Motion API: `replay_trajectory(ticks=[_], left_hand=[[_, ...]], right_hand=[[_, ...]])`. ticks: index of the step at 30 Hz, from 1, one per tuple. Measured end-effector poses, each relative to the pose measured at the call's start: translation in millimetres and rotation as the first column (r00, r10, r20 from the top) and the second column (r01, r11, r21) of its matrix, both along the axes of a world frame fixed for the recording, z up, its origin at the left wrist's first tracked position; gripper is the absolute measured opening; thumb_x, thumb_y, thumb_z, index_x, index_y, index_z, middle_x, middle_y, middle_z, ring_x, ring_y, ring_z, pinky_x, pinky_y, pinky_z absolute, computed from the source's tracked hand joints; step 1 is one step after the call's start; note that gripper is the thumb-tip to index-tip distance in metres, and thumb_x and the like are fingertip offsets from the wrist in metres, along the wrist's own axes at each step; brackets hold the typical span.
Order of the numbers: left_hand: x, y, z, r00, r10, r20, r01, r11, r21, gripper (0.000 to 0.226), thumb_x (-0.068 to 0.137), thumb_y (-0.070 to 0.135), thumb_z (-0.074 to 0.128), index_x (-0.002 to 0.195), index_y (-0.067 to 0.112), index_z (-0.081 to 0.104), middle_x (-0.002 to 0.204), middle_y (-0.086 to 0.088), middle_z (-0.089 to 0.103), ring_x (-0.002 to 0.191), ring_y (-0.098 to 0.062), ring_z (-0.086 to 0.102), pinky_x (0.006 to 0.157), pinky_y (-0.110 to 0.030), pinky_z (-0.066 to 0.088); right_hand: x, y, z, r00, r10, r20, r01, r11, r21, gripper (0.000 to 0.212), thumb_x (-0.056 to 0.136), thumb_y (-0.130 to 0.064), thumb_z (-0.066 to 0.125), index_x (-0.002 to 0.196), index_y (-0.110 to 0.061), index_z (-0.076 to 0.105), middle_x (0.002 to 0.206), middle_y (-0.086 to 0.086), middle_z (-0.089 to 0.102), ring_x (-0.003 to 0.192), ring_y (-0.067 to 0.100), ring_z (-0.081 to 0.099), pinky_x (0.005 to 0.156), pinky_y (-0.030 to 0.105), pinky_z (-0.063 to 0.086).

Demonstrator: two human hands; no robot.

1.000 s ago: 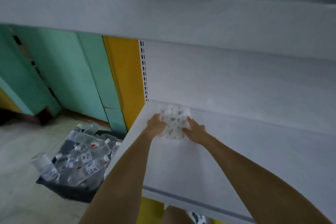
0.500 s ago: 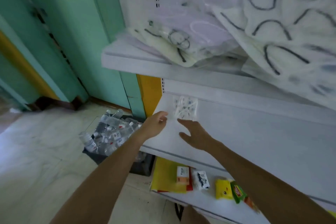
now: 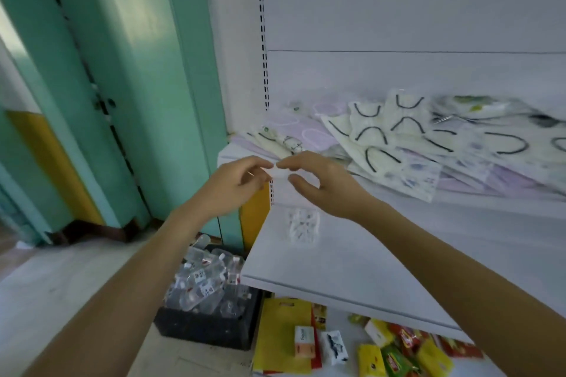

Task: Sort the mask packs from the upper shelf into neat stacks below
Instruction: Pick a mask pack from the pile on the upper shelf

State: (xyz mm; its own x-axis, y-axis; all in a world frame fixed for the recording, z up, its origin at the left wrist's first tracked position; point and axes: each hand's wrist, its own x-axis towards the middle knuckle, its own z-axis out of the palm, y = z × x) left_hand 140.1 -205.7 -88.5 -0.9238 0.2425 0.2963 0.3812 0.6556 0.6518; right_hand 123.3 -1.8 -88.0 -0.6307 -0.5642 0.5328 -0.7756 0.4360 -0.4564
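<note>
A loose heap of mask packs point(image 3: 410, 138) in clear wrappers, white, lilac and patterned, covers the upper shelf point(image 3: 459, 202). One patterned mask pack point(image 3: 303, 225) lies flat at the back left of the white lower shelf point(image 3: 337, 272). My left hand point(image 3: 235, 182) and my right hand point(image 3: 318, 180) are raised in front of the upper shelf's left front corner. Their fingertips nearly meet there, fingers relaxed and a little curved. Neither hand holds anything, and both are above the placed pack, apart from it.
A black crate of clear plastic bottles point(image 3: 208, 288) stands on the floor left of the shelving. The bottom shelf holds yellow bags point(image 3: 281, 337) and small snack packs point(image 3: 395, 352). A green wall and door frame point(image 3: 122, 86) lie to the left.
Both hands let go of the patterned pack on the lower shelf and rose to the upper shelf's front corner. My view lifted, bringing the heap of packs into sight.
</note>
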Motion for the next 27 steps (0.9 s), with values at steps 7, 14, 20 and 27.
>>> replay_trajectory(ticks=[7,14,20,27], left_hand=[[-28,69,27,0.991,-0.044,-0.127,0.054,0.996,0.076,0.023,0.096,0.012,0.048,0.117,0.018,0.058,0.103,0.008,0.062,0.091,-0.003,0.059,0.079,-0.007,0.045],[-71,167,28,0.993,-0.085,-0.085,0.088,0.996,0.027,0.028,0.094,0.008,0.049,0.121,0.007,0.058,0.114,-0.004,0.062,0.093,-0.012,0.055,0.071,-0.008,0.04],[-92,205,25,0.998,-0.045,-0.052,0.045,0.999,0.003,0.028,0.095,0.01,0.049,0.122,0.009,0.057,0.119,-0.004,0.059,0.096,-0.011,0.054,0.081,-0.017,0.041],[-103,225,28,0.996,0.078,0.031,-0.081,0.993,0.087,0.031,0.097,0.016,0.047,0.126,0.012,0.053,0.121,-0.002,0.056,0.098,-0.011,0.054,0.085,-0.023,0.043]], right_hand=[[-26,90,13,0.958,-0.285,0.03,0.283,0.957,0.054,0.022,0.092,-0.011,0.054,0.111,-0.011,0.065,0.113,0.005,0.061,0.101,0.014,0.056,0.077,0.01,0.034],[-63,174,9,0.855,-0.509,0.102,0.497,0.859,0.12,0.023,0.09,-0.011,0.055,0.111,-0.011,0.065,0.117,0.008,0.059,0.112,0.021,0.053,0.085,0.016,0.034],[-104,192,15,0.812,-0.584,-0.028,0.575,0.79,0.213,0.045,0.09,-0.023,0.055,0.134,-0.017,0.047,0.142,0.005,0.042,0.13,0.024,0.036,0.103,0.029,0.028],[-139,199,21,0.677,-0.736,0.015,0.644,0.602,0.472,0.034,0.089,-0.039,0.045,0.117,-0.023,0.057,0.124,0.003,0.057,0.128,0.032,0.037,0.111,0.043,0.014]])
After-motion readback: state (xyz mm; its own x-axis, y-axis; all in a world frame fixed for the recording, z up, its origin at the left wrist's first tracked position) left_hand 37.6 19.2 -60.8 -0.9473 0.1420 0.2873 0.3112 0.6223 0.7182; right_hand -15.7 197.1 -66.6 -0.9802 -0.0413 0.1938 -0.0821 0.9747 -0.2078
